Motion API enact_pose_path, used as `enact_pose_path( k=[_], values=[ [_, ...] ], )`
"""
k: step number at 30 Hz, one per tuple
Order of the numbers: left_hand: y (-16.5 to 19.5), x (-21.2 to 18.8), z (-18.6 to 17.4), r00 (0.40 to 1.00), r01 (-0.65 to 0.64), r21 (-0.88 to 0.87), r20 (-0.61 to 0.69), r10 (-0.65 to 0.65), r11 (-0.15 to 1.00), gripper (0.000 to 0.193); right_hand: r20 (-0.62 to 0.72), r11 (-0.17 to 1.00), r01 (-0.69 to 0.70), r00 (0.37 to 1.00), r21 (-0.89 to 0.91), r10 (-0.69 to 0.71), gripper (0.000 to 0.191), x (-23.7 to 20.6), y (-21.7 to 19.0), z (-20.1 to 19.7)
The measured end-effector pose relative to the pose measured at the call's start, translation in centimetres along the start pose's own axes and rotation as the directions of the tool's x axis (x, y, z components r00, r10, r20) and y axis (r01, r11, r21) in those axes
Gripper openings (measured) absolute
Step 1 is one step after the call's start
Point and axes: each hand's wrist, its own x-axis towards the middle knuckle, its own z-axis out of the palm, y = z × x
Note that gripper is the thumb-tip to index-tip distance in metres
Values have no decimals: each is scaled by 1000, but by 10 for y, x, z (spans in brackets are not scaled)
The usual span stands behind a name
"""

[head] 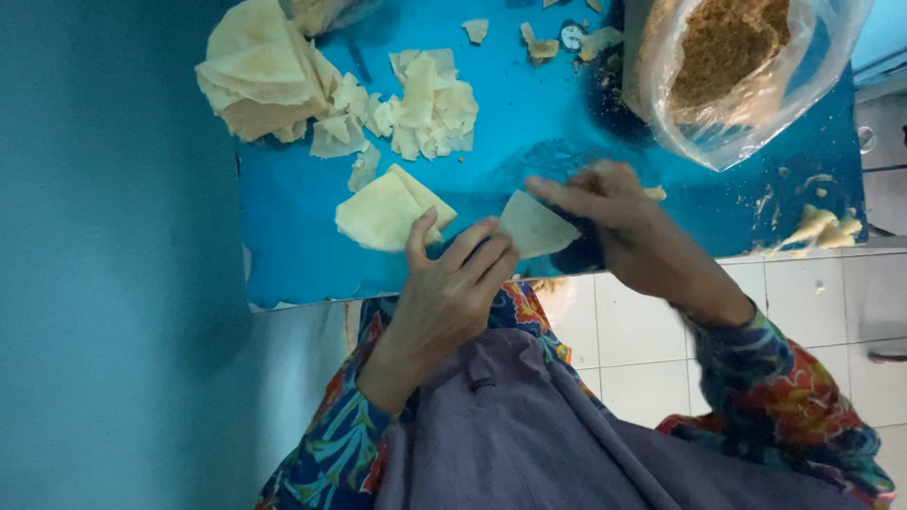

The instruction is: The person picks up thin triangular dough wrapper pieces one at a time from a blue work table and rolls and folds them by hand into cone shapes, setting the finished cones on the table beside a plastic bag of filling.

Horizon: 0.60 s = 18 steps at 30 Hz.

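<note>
Both hands pinching one thin pastry sheet (535,225) over the blue table (529,142) edge. Left hand (452,283) fingertips clamped on its near corner, right hand (624,222) closed on the far side. Folded wrappers (389,212) just left, scrap pile (425,104) + stacked sheets (260,71) further back, bag of brown filling (732,66) top right.

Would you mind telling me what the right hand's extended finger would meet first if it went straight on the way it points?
The right hand points leftward across the pale triangular pastry sheet it holds. Beyond that, it would probably meet the left hand's fingertips, though depth is unclear.
</note>
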Motion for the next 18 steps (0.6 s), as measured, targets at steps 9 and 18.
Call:
enact_pose_path(
  k=[9,18],
  values=[
    [-2,1,4,999,30,-98,-26,-33,995,19,56,665,234,959,-710,-279,62,13,7,16],
    [-4,4,1,999,35,-97,-9,-36,995,23,-57,811,115,982,-574,-180,43,9,-3,-6]
  ],
)
